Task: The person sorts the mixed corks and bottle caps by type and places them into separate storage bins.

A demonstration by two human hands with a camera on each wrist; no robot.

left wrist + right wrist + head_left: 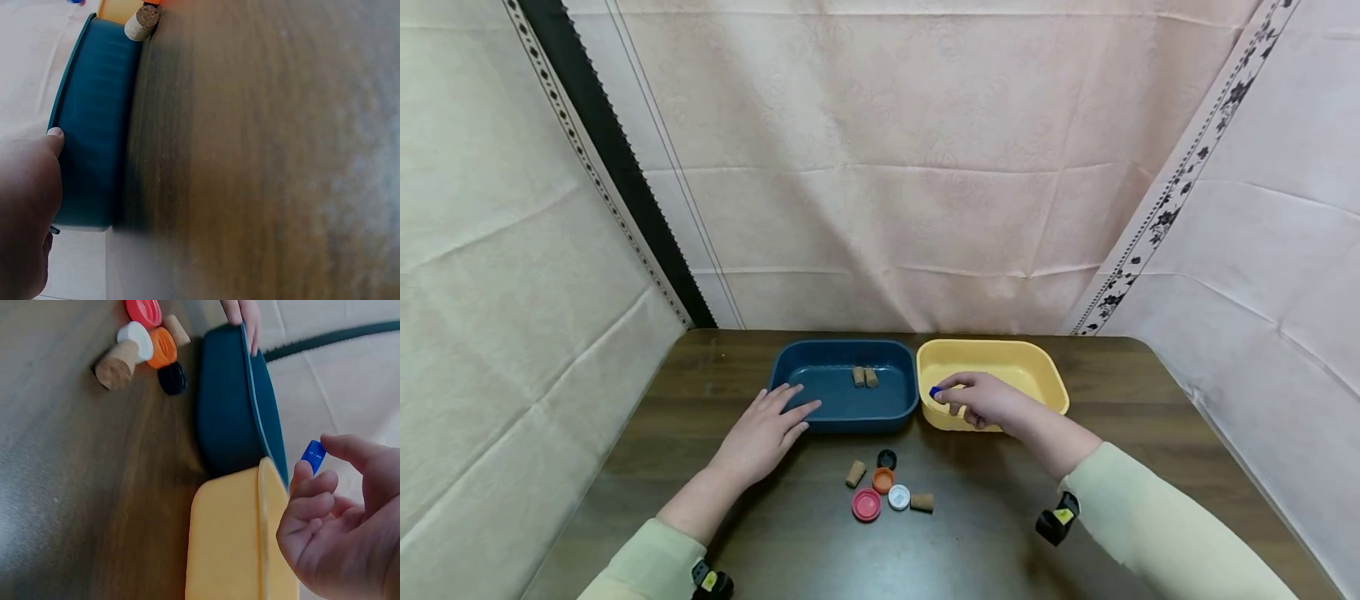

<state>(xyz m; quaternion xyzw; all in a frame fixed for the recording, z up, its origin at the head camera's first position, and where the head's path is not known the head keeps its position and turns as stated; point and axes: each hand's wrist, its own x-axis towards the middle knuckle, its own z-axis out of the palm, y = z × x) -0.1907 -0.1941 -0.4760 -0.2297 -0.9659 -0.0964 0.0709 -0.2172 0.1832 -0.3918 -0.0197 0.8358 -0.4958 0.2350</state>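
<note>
My right hand (985,400) pinches a small blue bottle cap (314,455) between thumb and fingertip, over the left end of the yellow bin (1033,375). My left hand (767,433) rests at the left front rim of the dark blue bin (891,410), its fingers extended and spread. In the left wrist view its thumb (55,133) touches that rim. Two corks (865,377) lie inside the blue bin. On the table before the bins sit a black cap (887,459), an orange cap (883,480), a pink-red cap (867,505) and a white cap (898,497).
One loose cork (855,473) lies left of the caps and another cork (922,502) on their right. Both bins stand side by side near the back edge of the wooden table (970,542). Pale cloth (880,208) hangs behind and at both sides.
</note>
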